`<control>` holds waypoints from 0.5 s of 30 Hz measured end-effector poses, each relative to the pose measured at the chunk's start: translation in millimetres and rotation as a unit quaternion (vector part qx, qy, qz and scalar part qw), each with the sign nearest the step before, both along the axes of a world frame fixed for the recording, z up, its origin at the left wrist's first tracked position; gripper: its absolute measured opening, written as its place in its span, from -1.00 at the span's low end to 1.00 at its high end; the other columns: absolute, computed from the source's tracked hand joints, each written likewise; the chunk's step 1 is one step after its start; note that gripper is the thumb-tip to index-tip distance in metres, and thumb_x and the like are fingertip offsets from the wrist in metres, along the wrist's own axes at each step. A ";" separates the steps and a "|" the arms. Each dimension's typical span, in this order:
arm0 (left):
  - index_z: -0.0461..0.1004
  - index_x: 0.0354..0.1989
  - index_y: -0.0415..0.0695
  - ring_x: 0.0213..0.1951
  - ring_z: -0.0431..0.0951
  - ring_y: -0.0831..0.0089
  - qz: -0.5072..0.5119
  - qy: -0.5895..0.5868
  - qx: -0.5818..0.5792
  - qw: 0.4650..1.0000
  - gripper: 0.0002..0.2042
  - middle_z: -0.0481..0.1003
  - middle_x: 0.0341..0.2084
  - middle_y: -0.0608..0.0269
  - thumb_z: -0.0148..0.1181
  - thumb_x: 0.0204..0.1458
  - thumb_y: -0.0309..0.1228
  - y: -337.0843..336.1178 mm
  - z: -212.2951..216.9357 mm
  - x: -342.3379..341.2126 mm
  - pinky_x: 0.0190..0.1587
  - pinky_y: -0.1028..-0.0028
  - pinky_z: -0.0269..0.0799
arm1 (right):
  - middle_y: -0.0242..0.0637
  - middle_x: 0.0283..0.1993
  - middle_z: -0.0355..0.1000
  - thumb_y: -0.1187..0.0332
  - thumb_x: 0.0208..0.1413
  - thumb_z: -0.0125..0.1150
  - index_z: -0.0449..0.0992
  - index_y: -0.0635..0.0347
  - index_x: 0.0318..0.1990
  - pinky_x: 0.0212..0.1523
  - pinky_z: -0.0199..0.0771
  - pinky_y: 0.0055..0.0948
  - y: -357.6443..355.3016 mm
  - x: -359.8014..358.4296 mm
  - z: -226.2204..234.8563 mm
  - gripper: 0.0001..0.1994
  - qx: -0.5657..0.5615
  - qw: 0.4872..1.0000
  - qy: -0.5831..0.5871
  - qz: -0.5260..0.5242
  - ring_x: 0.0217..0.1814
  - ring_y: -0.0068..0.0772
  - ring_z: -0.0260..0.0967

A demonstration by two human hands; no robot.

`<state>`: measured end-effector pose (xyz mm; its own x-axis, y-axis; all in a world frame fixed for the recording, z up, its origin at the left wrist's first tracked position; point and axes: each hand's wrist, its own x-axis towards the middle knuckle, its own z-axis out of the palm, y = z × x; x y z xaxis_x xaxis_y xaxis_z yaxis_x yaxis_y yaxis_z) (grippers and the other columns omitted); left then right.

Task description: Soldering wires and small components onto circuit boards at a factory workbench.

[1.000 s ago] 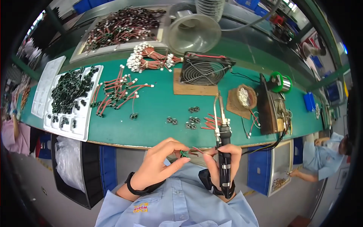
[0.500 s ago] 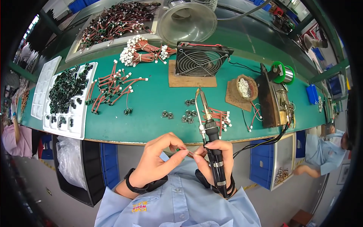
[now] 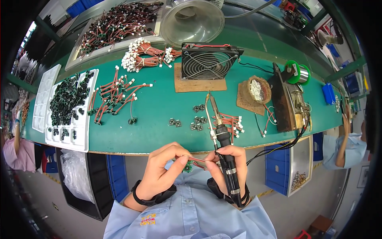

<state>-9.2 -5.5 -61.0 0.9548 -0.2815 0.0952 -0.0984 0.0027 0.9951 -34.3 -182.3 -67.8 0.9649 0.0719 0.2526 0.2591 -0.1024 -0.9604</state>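
At far left, the white tray [image 3: 82, 140] holds a heap of small dark boards [image 3: 65, 101]. To its right, a loose pile of wired boards [image 3: 119, 95] lies on the green bench [image 3: 155, 119].

The left hand [image 3: 165, 169] pinches the red leads [image 3: 195, 159] between thumb and forefinger. The green circuit board [image 3: 188, 166] is just beside those fingertips, above the wearer's lap and off the bench edge. Whether a finger also supports the board cannot be told. A light, steady pinch near the board should limit strain where the leads join it; the joint itself is too small to inspect.

The right hand [image 3: 227, 161] is wrapped around the handle of the soldering iron [image 3: 230, 172], while its thumb and forefinger meet the far end of the leads. This double grip probably calls for care: adjust the leads with fingertips only, and avoid rolling the handle. The tip points away from the body, well apart from the board and both hands; maintain that direction while the fingers work.

Farther right, the connector leads [image 3: 235, 122] lie close to the iron; avoid sweeping the hot end across them.
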 end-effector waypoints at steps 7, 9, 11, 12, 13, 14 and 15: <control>0.43 -0.43 -0.29 -0.51 0.40 0.48 0.038 -0.056 0.039 0.997 -0.96 0.44 -0.54 0.19 0.09 -0.07 -0.61 1.6 -0.4 -3.6 -0.43 0.53 0.31 | -0.18 -0.41 0.38 0.68 -0.08 0.17 0.15 0.21 -0.09 -0.38 0.41 -0.52 -2.1 -1.6 -1.2 -0.58 0.006 1.000 0.013 0.005 -0.41 -0.50 0.38; 0.43 -0.43 -0.29 -0.51 0.40 0.48 0.036 -0.051 0.034 0.997 -0.96 0.44 -0.54 0.19 0.09 -0.08 -0.61 1.6 0.0 -4.2 -0.43 0.53 0.30 | -0.18 -0.41 0.38 0.67 -0.08 0.18 0.15 0.20 -0.09 -0.38 0.41 -0.52 -0.4 -1.0 0.9 -0.58 0.000 1.000 0.012 0.014 -0.41 -0.50 0.38; 0.43 -0.42 -0.28 -0.50 0.40 0.48 0.035 -0.042 0.024 0.998 -0.95 0.44 -0.54 0.20 0.11 -0.09 -0.60 1.3 -0.2 -5.0 -0.43 0.53 0.30 | -0.18 -0.41 0.38 0.67 -0.09 0.18 0.15 0.20 -0.09 -0.39 0.41 -0.52 -0.4 -1.4 0.6 -0.57 -0.003 1.000 0.012 0.018 -0.41 -0.50 0.38; 0.43 -0.42 -0.28 -0.50 0.40 0.48 0.035 -0.041 0.023 0.998 -0.95 0.44 -0.54 0.20 0.11 -0.09 -0.60 1.2 -0.3 -5.0 -0.43 0.53 0.30 | -0.18 -0.41 0.38 0.67 -0.09 0.19 0.15 0.20 -0.09 -0.39 0.41 -0.52 -0.3 -1.5 0.2 -0.57 0.001 1.000 0.012 0.020 -0.41 -0.50 0.38; 0.43 -0.42 -0.28 -0.50 0.40 0.48 0.024 -0.040 0.027 0.999 -0.95 0.44 -0.54 0.20 0.11 -0.09 -0.60 0.9 -0.4 -4.9 -0.42 0.53 0.30 | -0.17 -0.41 0.38 0.67 -0.09 0.19 0.15 0.20 -0.08 -0.39 0.41 -0.52 -0.3 -1.5 -0.3 -0.57 0.005 1.000 0.012 0.022 -0.41 -0.49 0.38; 0.43 -0.42 -0.27 -0.49 0.40 0.48 0.014 -0.039 0.030 0.999 -0.95 0.44 -0.53 0.20 0.12 -0.09 -0.59 0.4 -0.7 -4.7 -0.42 0.54 0.30 | -0.17 -0.42 0.38 0.67 -0.09 0.19 0.14 0.20 -0.08 -0.39 0.41 -0.52 -0.2 -1.6 -0.4 -0.56 0.009 1.000 0.011 0.024 -0.41 -0.49 0.38; 0.42 -0.42 -0.27 -0.49 0.40 0.48 0.004 -0.038 0.033 0.999 -0.95 0.44 -0.53 0.20 0.13 -0.09 -0.58 -0.3 -1.1 -4.4 -0.42 0.54 0.29 | -0.17 -0.42 0.38 0.67 -0.09 0.19 0.14 0.20 -0.08 -0.39 0.41 -0.52 0.1 -1.3 -0.2 -0.56 0.008 1.000 0.011 0.024 -0.41 -0.49 0.38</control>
